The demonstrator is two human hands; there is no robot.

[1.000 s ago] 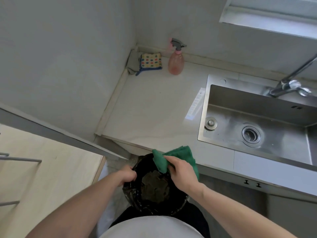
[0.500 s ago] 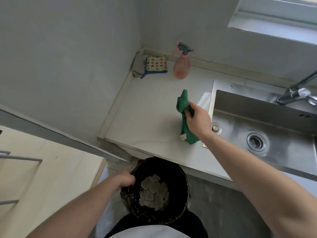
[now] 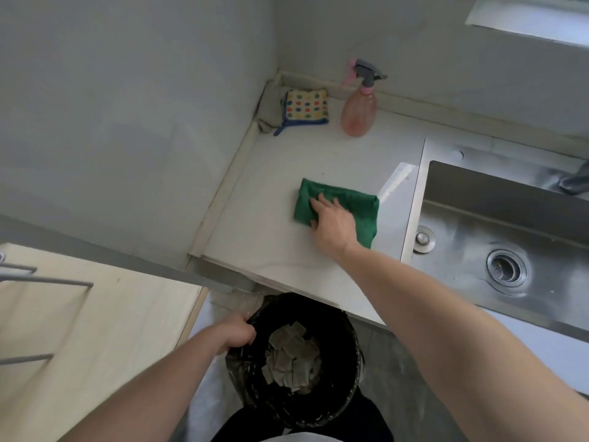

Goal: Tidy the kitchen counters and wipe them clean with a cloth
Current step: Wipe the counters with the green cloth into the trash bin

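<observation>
A green cloth [image 3: 360, 202] lies spread flat on the pale counter [image 3: 271, 237], left of the sink. My right hand [image 3: 333, 223] presses down on it with the fingers apart, palm on the fabric. Below the counter's front edge stands a black bin [image 3: 338, 406] lined with a dark bag, holding several tan scraps of paper. My left hand [image 3: 236, 334] grips the bin's rim at its left side.
A pink spray bottle [image 3: 358, 114] and a dotted sponge cloth [image 3: 306, 106] stand in the back corner by the wall. The steel sink [image 3: 497, 218] with drain and plug lies to the right. A wooden cabinet top [image 3: 79, 314] is at the left.
My right hand carried the green cloth from over the bin up onto the counter and laid it flat. My left hand stayed on the bin rim.
</observation>
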